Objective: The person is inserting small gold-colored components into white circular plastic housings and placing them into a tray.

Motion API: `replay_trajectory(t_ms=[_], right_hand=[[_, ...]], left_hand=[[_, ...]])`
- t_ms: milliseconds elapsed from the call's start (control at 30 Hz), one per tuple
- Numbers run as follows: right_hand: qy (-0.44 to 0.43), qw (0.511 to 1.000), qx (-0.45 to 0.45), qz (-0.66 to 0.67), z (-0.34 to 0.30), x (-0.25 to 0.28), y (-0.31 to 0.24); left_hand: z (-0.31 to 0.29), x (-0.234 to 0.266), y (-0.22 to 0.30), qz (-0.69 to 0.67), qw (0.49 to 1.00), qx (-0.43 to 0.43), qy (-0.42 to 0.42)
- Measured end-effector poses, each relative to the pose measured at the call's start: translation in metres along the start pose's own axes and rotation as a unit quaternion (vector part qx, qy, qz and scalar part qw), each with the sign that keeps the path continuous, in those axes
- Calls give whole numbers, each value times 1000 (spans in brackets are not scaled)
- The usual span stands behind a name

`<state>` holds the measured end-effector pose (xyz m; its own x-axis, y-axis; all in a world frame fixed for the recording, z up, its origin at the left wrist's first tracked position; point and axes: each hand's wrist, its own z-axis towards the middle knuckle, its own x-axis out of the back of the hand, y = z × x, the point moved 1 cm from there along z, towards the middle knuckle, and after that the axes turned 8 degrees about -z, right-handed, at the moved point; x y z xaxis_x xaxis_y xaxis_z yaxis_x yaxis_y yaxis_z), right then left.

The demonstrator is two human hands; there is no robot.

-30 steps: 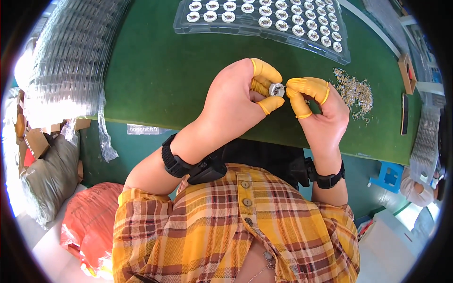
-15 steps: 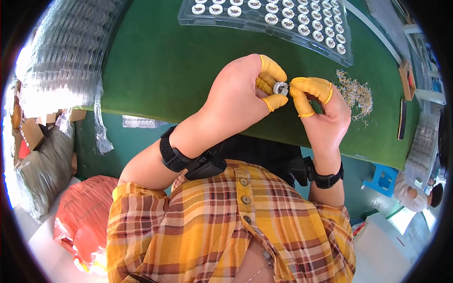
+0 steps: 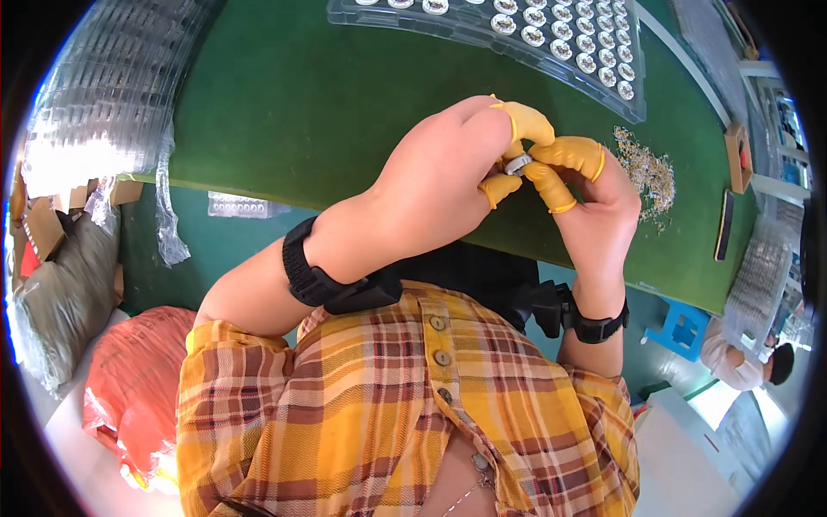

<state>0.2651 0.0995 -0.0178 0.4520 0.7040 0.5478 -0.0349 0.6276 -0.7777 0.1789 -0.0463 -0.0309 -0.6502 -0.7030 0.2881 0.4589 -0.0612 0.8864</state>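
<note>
Between the thumb and fingers of my left hand point(image 3: 457, 164) is a small round silver-grey part point(image 3: 519, 164), tilted so that its rim shows. My right hand point(image 3: 590, 177) is closed in a pinch, its thumb and forefinger tips touching the part's right side. Whatever those tips hold is hidden. Yellow finger cots cover the working fingers of both hands. Just right of my right hand lies a scattered pile of tiny wire-legged components point(image 3: 650, 181). Both hands are above the green tabletop point(image 3: 284, 112).
Beyond my hands, a clear plastic tray point(image 3: 465, 28) holds rows of round white pieces. Stacked clear trays point(image 3: 112, 95) rise at the left. A narrow dark bar point(image 3: 724, 226) lies near the right edge. A blue stool point(image 3: 680, 332) and another person point(image 3: 732, 362) are farther right.
My left hand has moved right and turned, tilting the round part from face-on to edge-on. The two hands' fingertips have come together. The view has shifted slightly.
</note>
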Motion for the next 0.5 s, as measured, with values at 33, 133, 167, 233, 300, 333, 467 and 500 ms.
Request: replay_trajectory(t_ms=[33,133,167,233,300,333,467,500], right_hand=[[0,1000,3,-1,2,2,-1],[-47,997,41,-51,9,8,-8],[-70,991,73,-84,13,8,-10],[-86,983,115,-115,27,7,-15],[-150,968,98,-174,48,6,-22],[-130,977,69,-153,60,3,-14],[-122,969,18,-212,124,-14,6],[-122,956,14,-265,136,-20,11]], left_hand=[[0,2,0,0,1000,-2,3],[1,7,0,-33,999,15,-15],[1,9,-1,-55,997,41,-18],[0,11,-2,-56,996,59,-23],[-2,17,-3,-27,997,68,28],[2,23,-2,-4,996,75,38],[16,56,-14,106,989,8,101],[23,64,-14,118,989,5,92]])
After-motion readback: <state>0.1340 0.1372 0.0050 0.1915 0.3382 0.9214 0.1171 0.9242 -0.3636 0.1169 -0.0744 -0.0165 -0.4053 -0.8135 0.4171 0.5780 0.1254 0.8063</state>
